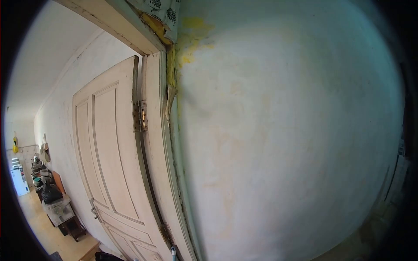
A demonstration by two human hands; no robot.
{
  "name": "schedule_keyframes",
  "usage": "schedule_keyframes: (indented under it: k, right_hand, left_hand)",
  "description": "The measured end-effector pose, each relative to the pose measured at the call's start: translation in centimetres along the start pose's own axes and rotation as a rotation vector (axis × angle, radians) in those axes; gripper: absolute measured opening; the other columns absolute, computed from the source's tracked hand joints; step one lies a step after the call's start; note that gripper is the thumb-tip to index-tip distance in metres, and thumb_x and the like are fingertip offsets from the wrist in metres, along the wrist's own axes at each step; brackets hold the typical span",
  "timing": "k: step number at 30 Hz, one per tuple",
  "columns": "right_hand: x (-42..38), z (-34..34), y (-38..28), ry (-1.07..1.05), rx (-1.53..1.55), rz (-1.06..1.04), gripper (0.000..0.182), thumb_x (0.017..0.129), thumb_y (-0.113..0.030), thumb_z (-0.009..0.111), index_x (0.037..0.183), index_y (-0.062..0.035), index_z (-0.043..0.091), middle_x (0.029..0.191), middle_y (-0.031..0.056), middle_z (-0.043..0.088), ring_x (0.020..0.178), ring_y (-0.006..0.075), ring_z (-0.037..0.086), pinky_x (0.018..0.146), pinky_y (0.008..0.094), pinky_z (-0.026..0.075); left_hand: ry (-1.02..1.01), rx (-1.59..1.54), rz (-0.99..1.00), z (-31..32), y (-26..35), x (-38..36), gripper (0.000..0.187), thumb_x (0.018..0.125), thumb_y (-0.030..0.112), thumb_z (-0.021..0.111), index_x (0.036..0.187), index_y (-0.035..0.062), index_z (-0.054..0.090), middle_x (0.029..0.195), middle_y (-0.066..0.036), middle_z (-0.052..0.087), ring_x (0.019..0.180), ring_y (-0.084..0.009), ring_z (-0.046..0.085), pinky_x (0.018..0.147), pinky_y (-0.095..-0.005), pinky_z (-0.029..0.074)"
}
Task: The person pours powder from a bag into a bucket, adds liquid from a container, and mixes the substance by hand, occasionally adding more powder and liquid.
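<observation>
Neither my left hand nor my right hand shows in the head view. A pale wall (278, 143) with yellowish and brown stains fills the middle and right. To its left, a cream panelled door (111, 143) stands open on a worn hinge (140, 115) in a wooden frame (157, 130). Yellow material (171, 69) and a torn strip (170, 102) show along the frame's edge. A metal handle (94, 209) sits low on the door's left side.
Through the doorway at the far left, a cluttered table (60, 211) with a black bag (51, 192) stands along the wall. A white appliance (19, 180) is farther back. Dark material (106, 256) lies at the bottom edge.
</observation>
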State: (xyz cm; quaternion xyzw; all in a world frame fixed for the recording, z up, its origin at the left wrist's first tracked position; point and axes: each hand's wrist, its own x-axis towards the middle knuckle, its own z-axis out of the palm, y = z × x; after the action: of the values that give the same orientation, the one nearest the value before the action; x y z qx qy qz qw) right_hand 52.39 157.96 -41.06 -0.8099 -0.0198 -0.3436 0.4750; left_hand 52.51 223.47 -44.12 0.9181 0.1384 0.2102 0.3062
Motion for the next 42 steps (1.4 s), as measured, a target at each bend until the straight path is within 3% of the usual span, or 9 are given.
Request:
schedule_keyframes:
  k: [17,31,35,36,37,38,39,40,42]
  right_hand:
    - [-0.8,-10.3,-0.6,0.034,-0.600,-0.453,0.033,0.087,-0.035,0.055,0.102,-0.0067,0.060,0.084,0.0111,0.062,0.068,0.0228,0.061,0.048,0.0369,0.048]
    - [-25.5,-20.0,0.0,-0.129,-1.132,-0.440,0.032,0.086,-0.034,0.055,0.104,-0.0071,0.060,0.085,0.0117,0.062,0.068,0.0234,0.062,0.048,0.0371,0.048]
    - [-50.1,-22.9,-6.7,-0.325,-1.279,-0.185,0.032,0.085,-0.033,0.056,0.104,-0.0073,0.060,0.086,0.0119,0.062,0.069,0.0236,0.062,0.047,0.0371,0.048]
    - [-49.5,-22.8,-9.6,-0.351,-1.240,0.103,0.035,0.082,-0.027,0.056,0.111,-0.0086,0.059,0.093,0.0109,0.061,0.070,0.0249,0.062,0.046,0.0383,0.048]
    - [-50.0,-22.6,-9.9,-0.364,-1.568,-0.008,0.029,0.087,-0.030,0.049,0.109,-0.0122,0.060,0.108,0.0028,0.062,0.087,0.0218,0.060,0.054,0.0374,0.049]
    - [-52.1,-22.8,-6.5,-0.362,-1.510,-0.100,0.031,0.088,-0.029,0.049,0.111,-0.0109,0.059,0.100,0.0059,0.063,0.076,0.0238,0.061,0.059,0.0364,0.049]
    - [-57.7,-21.8,0.1,-0.345,-1.129,0.495,0.036,0.087,-0.034,0.051,0.107,-0.0057,0.060,0.092,0.0129,0.065,0.075,0.0307,0.063,0.067,0.0396,0.051]
    - [-52.3,-22.3,-7.7,0.006,-0.655,1.208,0.039,0.081,-0.036,0.059,0.100,-0.0024,0.061,0.094,0.0226,0.064,0.085,0.0366,0.064,0.069,0.0440,0.051]
    - [-51.0,-23.4,-12.0,0.098,-0.642,1.249,0.038,0.078,-0.036,0.060,0.091,-0.0003,0.063,0.087,0.0243,0.064,0.087,0.0393,0.062,0.073,0.0446,0.049]
  left_hand:
    - [-0.114,-0.171,-0.038,3.9,6.4,0.1,0.055,0.084,0.047,0.049,0.114,0.0017,0.055,0.122,-0.017,0.052,0.114,-0.0286,0.049,0.095,-0.0438,0.038]
    - [-0.484,-0.071,-0.041,6.4,6.5,-11.4,0.055,0.081,0.048,0.054,0.109,0.0012,0.058,0.116,-0.017,0.056,0.109,-0.0277,0.053,0.091,-0.0431,0.041]
    - [-0.790,0.115,-0.014,4.1,1.8,-21.3,0.055,0.080,0.048,0.055,0.108,0.0011,0.059,0.114,-0.018,0.058,0.108,-0.0275,0.054,0.090,-0.0429,0.041]
    - [-0.880,0.172,-0.002,3.1,0.4,-23.9,0.055,0.080,0.048,0.055,0.108,0.0010,0.060,0.113,-0.018,0.058,0.107,-0.0274,0.054,0.090,-0.0429,0.042]
    - [-0.968,0.231,0.004,1.7,-1.5,-26.5,0.055,0.079,0.048,0.056,0.107,0.0010,0.060,0.113,-0.018,0.058,0.107,-0.0273,0.055,0.090,-0.0429,0.042]
    - [-1.052,0.290,0.001,-0.3,-3.4,-28.9,0.055,0.079,0.048,0.056,0.107,0.0010,0.060,0.112,-0.018,0.059,0.107,-0.0273,0.055,0.090,-0.0428,0.042]
    - [-1.127,0.347,-0.005,-2.6,-5.1,-31.0,0.055,0.079,0.048,0.056,0.107,0.0010,0.060,0.112,-0.018,0.059,0.106,-0.0272,0.055,0.089,-0.0428,0.042]
    - [-1.187,0.389,-0.011,-3.7,-6.6,-32.4,0.055,0.079,0.048,0.057,0.106,0.0009,0.061,0.111,-0.018,0.059,0.106,-0.0271,0.056,0.089,-0.0427,0.042]
    - [-1.285,0.449,-0.033,-5.1,-9.4,-35.0,0.055,0.078,0.048,0.057,0.105,0.0009,0.061,0.110,-0.018,0.060,0.105,-0.0270,0.056,0.089,-0.0426,0.043]
